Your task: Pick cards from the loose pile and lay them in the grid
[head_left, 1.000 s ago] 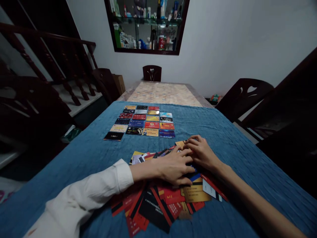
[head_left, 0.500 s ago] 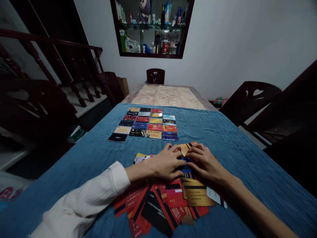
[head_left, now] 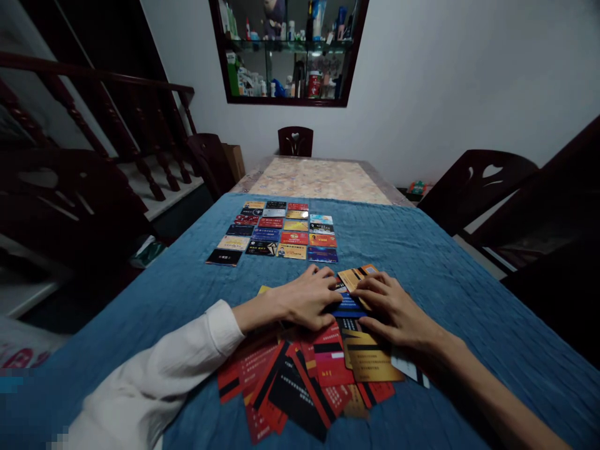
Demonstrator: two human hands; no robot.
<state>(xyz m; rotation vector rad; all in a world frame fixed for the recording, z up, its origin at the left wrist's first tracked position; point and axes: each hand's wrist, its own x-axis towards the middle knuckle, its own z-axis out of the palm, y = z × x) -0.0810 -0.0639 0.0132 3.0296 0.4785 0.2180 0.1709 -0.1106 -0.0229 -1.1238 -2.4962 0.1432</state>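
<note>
A loose pile of plastic cards lies near me on the blue cloth, among them a black card point(head_left: 297, 397), a gold card point(head_left: 375, 361) and a red card point(head_left: 332, 359). My left hand point(head_left: 309, 299) rests palm down over the pile's upper left, fingers spread. My right hand point(head_left: 391, 307) lies over the upper right, its fingers stretched onto an orange-and-tan card point(head_left: 352, 278). Between the hands a blue card point(head_left: 349, 304) shows. Beyond them, cards lie face up in rows, including a black card point(head_left: 224, 257) and a dark blue card point(head_left: 322, 254). What lies under my palms is hidden.
The blue cloth point(head_left: 403, 244) covers the near part of the table; the patterned tabletop point(head_left: 319, 178) shows at the far end. Dark wooden chairs point(head_left: 478, 187) stand around it. A glass-shelved cabinet point(head_left: 288, 47) is set in the wall, and a stair railing point(head_left: 94, 75) runs at left.
My hands have moved slightly apart, so more of the blue card and the orange-and-tan card shows between them. The rows of cards stay as they were.
</note>
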